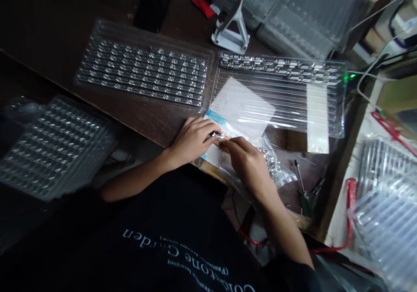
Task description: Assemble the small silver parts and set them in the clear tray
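My left hand [192,141] pinches a small metal D-sub connector [217,135] between thumb and fingers, over a white sheet at the table's front edge. Close beside it, my right hand [246,159] has its thumb and fingers closed at the connector's right end; what they grip is too small to tell. A clear plastic bag [273,164] of small metal parts lies just right of my right hand. Beyond my hands, a clear tray [125,34] full of similar connectors is at left. A partly filled tray [286,107] is at right, with connectors along its far rows.
A white card [243,101] and a pale strip [317,118] lie across the right tray. Screwdrivers [302,188] rest at right. A phone stand [231,31] and dark phone [152,8] stand behind. Stacked trays are at lower left [52,153] and right [387,227].
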A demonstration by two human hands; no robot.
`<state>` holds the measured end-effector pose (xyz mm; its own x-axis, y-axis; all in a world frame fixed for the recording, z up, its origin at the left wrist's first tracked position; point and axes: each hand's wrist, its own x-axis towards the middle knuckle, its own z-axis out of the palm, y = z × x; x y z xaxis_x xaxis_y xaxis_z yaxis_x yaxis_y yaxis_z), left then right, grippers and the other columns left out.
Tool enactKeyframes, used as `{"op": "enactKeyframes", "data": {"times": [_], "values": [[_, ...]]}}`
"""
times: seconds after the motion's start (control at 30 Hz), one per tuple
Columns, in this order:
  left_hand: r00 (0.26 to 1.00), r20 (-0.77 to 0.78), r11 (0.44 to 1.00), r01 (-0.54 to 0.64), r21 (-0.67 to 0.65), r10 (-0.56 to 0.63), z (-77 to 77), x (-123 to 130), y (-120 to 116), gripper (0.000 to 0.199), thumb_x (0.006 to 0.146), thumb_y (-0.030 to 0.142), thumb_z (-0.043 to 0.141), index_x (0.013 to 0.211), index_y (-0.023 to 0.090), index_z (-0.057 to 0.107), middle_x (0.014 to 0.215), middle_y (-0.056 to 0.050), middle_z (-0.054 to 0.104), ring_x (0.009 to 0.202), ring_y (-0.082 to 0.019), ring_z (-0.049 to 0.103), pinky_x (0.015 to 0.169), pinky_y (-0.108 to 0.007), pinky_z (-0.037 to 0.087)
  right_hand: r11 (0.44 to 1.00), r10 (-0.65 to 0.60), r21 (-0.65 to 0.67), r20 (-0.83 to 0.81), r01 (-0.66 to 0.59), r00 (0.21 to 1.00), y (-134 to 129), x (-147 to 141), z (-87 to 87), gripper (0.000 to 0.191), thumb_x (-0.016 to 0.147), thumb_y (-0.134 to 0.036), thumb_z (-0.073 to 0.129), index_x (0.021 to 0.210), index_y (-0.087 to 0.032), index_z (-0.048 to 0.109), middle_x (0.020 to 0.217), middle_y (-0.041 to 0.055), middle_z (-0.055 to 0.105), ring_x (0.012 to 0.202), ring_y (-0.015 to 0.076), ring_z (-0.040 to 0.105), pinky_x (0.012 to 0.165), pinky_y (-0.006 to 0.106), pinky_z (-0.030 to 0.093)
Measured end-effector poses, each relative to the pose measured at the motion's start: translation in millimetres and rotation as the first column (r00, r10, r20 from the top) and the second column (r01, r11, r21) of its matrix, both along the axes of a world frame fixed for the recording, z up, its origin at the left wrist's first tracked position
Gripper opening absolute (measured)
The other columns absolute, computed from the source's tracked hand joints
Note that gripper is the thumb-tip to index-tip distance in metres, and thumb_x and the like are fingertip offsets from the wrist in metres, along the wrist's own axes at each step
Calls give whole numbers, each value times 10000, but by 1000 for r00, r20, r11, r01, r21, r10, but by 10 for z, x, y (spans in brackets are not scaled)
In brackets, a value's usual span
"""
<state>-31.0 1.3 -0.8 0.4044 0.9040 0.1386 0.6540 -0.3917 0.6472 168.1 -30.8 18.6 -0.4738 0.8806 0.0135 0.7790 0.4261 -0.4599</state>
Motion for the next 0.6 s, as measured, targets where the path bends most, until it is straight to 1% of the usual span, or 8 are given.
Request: {"op": "enactKeyframes", "data": {"times": [0.07,0.13,0.2,0.27,0.3,0.37,0.43,0.6], "values": [[998,52,1000,-21,20,20,16,23,9,54,930,241,643,967,211,669,1015,2,740,983,-189,640,892,-338,381,1000,-3,-21,-73,1,997,2,57,37,276,999,-201,486,1183,-237,689,1047,73,728,867,193,694,721,287,518],[993,117,998,-25,49,19,42,82,11,61,920,264,665,935,206,674,973,4,742,956,-183,646,887,-335,391,998,-57,-1,-179,58,982,5,156,82,242,978,-194,538,1150,-244,701,997,45,746,835,171,704,713,270,521],[986,165,998,16,60,-25,63,168,4,79,892,279,702,901,204,680,914,9,740,916,-181,646,871,-332,400,988,-130,53,-256,148,958,8,270,128,172,947,-208,601,1063,-232,726,928,29,756,798,163,706,713,269,528],[979,188,996,71,56,-81,63,255,-7,81,866,267,733,883,205,684,876,13,736,893,-180,644,861,-333,405,973,-175,100,-273,208,946,13,370,163,136,933,-216,624,1000,-224,742,903,30,757,783,163,705,711,278,533],[976,192,994,90,55,-99,53,289,-12,76,857,253,740,878,205,685,872,13,736,893,-180,644,862,-334,407,969,-183,112,-266,219,946,15,407,175,150,937,-206,612,1003,-224,745,914,35,757,792,165,705,715,283,536],[976,191,994,97,52,-105,20,327,-23,71,848,234,745,874,204,686,885,12,741,901,-181,644,866,-337,409,969,-184,114,-252,218,950,13,453,187,206,951,-182,568,1047,-228,745,957,48,755,830,171,705,732,293,541],[981,177,996,78,39,-84,-11,330,-33,68,848,236,744,870,205,688,896,10,745,910,-184,645,873,-342,412,974,-176,94,-248,205,953,3,468,190,245,960,-170,535,1080,-230,740,984,57,754,865,179,705,758,307,544],[991,123,998,54,21,-56,-22,310,-48,48,863,237,727,866,209,688,896,8,746,918,-189,644,873,-350,409,984,-162,23,-269,174,950,-31,451,204,231,962,-182,533,1059,-222,739,975,58,759,855,184,711,760,314,545]]}}
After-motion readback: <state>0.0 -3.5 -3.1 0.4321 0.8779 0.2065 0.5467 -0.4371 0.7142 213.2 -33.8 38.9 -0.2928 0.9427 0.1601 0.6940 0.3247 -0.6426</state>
